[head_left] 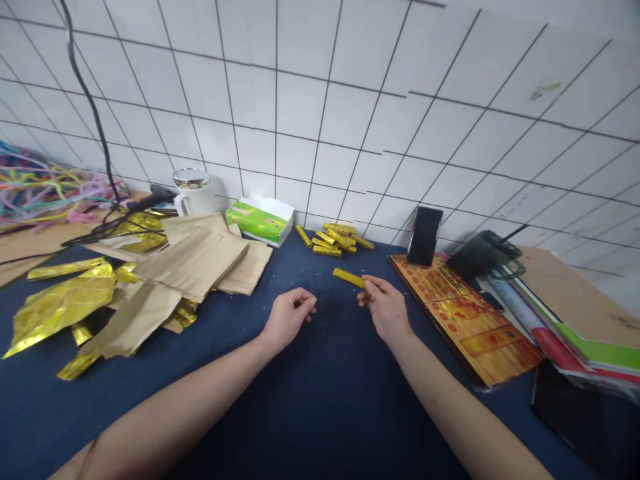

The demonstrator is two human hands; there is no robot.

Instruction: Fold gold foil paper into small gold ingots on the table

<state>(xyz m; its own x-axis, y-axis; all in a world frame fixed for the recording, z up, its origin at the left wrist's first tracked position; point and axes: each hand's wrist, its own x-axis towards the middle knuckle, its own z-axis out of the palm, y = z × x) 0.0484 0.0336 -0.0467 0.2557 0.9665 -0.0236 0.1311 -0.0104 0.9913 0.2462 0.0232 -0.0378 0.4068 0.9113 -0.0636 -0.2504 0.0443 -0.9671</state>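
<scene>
My right hand [385, 308] pinches one end of a small, flat gold foil packet [349, 277], which points left above the dark blue tabletop [320, 393]. My left hand [291, 313] is closed beside it, its thumb against the curled fingers, and no object shows in it. The two hands are apart. Beyond them, near the wall, lies a loose pile of similar gold packets [336, 239]. To the left, brown paper sheets [195, 257] overlap with crumpled gold foil [65, 303].
A green tissue box [260, 220] and a white lidded mug [195, 193] stand at the back left, near a black cable [90, 100]. On the right, a phone [424, 235] leans upright on an orange printed box [465, 313], beside a dark mug [485, 253] and stacked folders [575, 307].
</scene>
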